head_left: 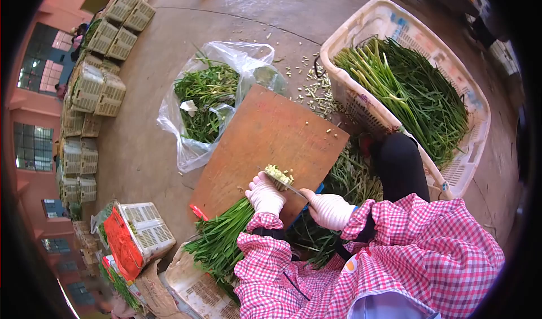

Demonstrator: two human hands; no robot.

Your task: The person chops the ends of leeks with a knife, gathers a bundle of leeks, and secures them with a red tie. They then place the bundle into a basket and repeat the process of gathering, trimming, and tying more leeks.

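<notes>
Head view: over the brown rectangular wooden board (271,132), you are working a metal knife (294,191) against the bunch of long green leafy stalks (223,237) trailing off the board's near left edge, and should probably be keeping your white-gloved left hand (265,196) tucked back from the blade. Its fingers are curling closed around the bunch, while your white-gloved right hand (330,210) is gripping the knife handle, pale chopped pieces (279,174) resting on the blade.

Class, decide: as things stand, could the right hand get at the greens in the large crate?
Probably not yet: the right hand holds a knife, and a leg stands partly between, though the open crate leaves its greens uncovered.
</notes>
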